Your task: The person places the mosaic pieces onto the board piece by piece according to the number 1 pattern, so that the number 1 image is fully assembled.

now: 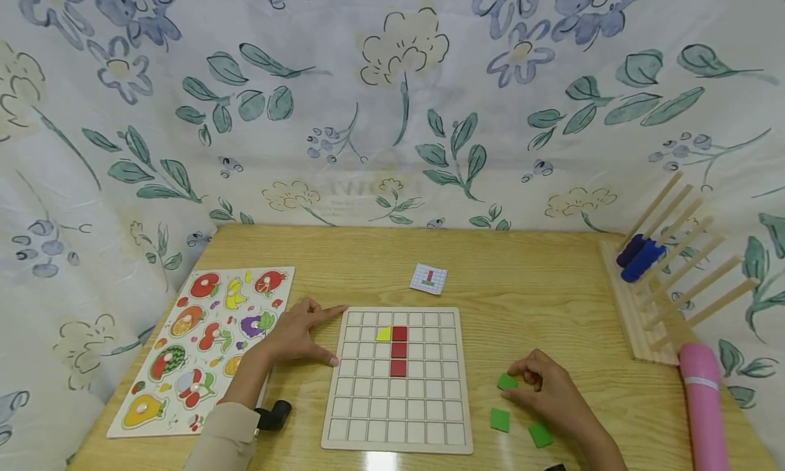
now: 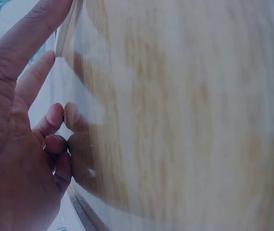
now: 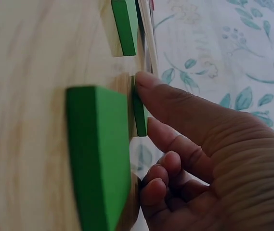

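A wooden grid board [image 1: 398, 416] lies mid-table, with a yellow piece [image 1: 383, 334] and a column of three red tiles [image 1: 399, 350] set in it. My left hand [image 1: 311, 335] rests flat at the board's upper left corner; its index finger is stretched out and its thumb is against the board's left edge. In the left wrist view the left hand [image 2: 45, 120] holds nothing. My right hand [image 1: 522, 380] curls over a green tile [image 1: 506, 382] right of the board. In the right wrist view its fingertips [image 3: 144, 82] pinch that green tile [image 3: 139, 115] on edge. Two more green tiles [image 1: 499, 420] [image 1: 540, 435] lie nearby.
A small pattern card [image 1: 428, 279] lies behind the board. A fruit puzzle [image 1: 202, 348] is at the left, with a black object [image 1: 274, 415] beside my left sleeve. A wooden peg rack [image 1: 638, 321] holding blue pieces [image 1: 640, 258] and a pink cylinder [image 1: 704, 406] stand at the right.
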Demonstrator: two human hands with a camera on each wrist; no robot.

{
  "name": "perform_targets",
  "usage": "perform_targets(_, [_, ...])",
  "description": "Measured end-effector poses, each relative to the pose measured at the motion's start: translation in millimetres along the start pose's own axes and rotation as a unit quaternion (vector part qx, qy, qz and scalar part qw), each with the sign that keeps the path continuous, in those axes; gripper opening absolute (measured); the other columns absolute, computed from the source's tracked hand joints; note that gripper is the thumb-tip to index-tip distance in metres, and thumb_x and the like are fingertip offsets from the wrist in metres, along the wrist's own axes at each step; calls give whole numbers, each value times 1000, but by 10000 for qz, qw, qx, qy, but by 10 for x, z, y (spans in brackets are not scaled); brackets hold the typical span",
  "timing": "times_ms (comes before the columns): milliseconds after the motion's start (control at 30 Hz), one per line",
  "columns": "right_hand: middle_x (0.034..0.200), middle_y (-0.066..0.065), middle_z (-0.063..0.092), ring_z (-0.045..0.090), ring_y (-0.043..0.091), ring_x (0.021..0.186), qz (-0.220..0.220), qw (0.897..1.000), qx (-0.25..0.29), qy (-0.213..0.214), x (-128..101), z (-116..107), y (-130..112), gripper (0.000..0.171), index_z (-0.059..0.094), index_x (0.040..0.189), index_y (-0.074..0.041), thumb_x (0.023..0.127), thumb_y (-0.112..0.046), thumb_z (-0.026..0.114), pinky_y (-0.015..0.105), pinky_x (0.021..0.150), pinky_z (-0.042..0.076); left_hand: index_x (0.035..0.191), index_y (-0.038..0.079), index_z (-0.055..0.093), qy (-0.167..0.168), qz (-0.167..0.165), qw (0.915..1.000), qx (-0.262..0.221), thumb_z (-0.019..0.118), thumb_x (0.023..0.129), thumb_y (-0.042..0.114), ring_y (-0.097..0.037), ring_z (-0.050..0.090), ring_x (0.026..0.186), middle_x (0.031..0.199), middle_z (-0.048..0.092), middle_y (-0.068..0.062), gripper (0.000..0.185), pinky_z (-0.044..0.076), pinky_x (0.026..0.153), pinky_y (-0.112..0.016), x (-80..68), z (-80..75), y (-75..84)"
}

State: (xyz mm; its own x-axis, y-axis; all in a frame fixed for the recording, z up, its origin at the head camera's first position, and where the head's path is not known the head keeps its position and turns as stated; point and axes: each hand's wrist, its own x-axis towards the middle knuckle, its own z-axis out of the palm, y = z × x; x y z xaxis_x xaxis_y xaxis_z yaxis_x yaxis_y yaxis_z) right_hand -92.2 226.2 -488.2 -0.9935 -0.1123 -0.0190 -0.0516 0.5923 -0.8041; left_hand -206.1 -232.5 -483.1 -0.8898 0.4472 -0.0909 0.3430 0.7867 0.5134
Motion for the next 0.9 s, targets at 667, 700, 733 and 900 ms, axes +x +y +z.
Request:
perform_targets(667, [75, -3, 48, 42, 9, 61, -1079, 9926, 60, 559, -14, 10, -12, 23, 75, 90, -12, 72, -4, 86, 22, 54, 38, 146, 33, 50, 5, 34, 10000, 26, 87, 58, 62, -17, 30, 83, 96, 33, -1, 100, 25, 71, -33, -6, 3, -4])
perform_targets(700, [76, -2, 48, 43, 9, 61, -1152, 9916, 101, 578, -13, 11, -22, 23, 75, 90, -12, 72, -3, 86, 22, 53, 38, 146, 33, 50, 9, 33, 10000, 30, 87, 58, 62, -17, 29, 83, 95, 33, 0, 100, 25, 70, -33, -4, 5, -7])
perform_targets(733, [76, -2, 48, 43, 10, 61, -1179, 9912, 154, 587, -10, 15, -32, 24, 74, 90, -12, 72, -3, 86, 22, 53, 38, 146, 34, 50, 14, 33, 10000, 36, 87, 58, 62, -17, 29, 83, 95, 33, 0, 100, 25, 70, -33, -2, 7, -9])
perform_targets(900, [76, -1, 47, 43, 12, 62, -1262, 9898, 300, 597, 11, 31, -97, 26, 74, 92, -13, 71, -2, 86, 25, 54, 38, 146, 34, 50, 21, 35, 10000, 72, 87, 57, 63, -17, 29, 82, 95, 33, 0, 100, 25, 70, -33, 3, 8, -17])
